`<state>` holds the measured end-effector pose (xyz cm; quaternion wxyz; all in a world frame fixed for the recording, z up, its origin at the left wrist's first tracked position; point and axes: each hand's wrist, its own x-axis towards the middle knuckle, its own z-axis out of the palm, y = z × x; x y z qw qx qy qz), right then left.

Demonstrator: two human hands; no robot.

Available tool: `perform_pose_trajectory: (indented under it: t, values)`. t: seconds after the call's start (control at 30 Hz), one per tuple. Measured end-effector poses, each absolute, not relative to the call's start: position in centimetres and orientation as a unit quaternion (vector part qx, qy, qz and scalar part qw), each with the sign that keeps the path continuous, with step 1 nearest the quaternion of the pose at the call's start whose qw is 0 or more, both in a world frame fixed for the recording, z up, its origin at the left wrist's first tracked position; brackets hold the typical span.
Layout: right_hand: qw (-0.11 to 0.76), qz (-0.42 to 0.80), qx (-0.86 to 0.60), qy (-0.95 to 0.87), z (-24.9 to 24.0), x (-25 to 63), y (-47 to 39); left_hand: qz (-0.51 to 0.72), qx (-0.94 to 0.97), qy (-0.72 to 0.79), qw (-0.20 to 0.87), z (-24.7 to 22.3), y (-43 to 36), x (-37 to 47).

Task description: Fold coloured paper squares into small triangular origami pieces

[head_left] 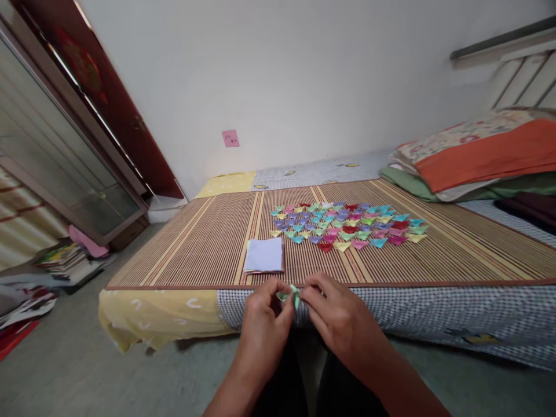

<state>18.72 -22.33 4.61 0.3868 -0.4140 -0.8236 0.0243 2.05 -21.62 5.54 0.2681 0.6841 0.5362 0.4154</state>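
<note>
Just in front of the bed's edge, my left hand [266, 315] pinches a small piece of folded green paper [296, 296] between thumb and forefinger. My right hand [333, 310] closes its fingertips on the other side of the same paper, which is partly hidden by the fingers. Beyond my left hand lies a stack of square paper [264, 255] with a pale lavender sheet on top. Farther right, rows of small folded paper pieces [347, 229] in many colours are spread over the woven mat [208, 237].
The mat covers a bed with a checked and yellow sheet [169, 313]. Folded bedding [482, 153] is piled at the right. A pink note [230, 138] is stuck on the wall. Books [65, 260] and a red door [99, 87] are at the left.
</note>
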Motion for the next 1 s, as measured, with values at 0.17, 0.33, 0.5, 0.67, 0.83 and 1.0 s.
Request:
perform_pose_trajectory:
  t: [0.17,0.33,0.5,0.67,0.83,1.0]
  values:
    - [0.386,0.025,-0.394,-0.833,4.3,18.5,-22.2,0.415,0.682,0.520,0.305,5.5,-21.5,2.0]
    - [0.446,0.101,-0.381,-0.804,4.8,18.8,-22.6,0.419,0.652,0.518,0.362,5.5,-21.5,1.8]
    - [0.464,0.056,-0.417,-0.780,4.8,19.0,-22.6,0.426,0.654,0.525,0.340,5.7,-21.9,2.3]
    - [0.441,0.021,-0.469,-0.765,4.7,18.7,-22.5,0.435,0.673,0.523,0.291,5.6,-22.0,2.7]
    - [0.411,0.086,-0.488,-0.765,5.1,18.9,-22.6,0.434,0.692,0.517,0.258,5.6,-22.1,2.8]
    - [0.395,0.092,-0.476,-0.781,5.4,18.8,-22.7,0.423,0.699,0.515,0.258,5.5,-22.2,2.8]
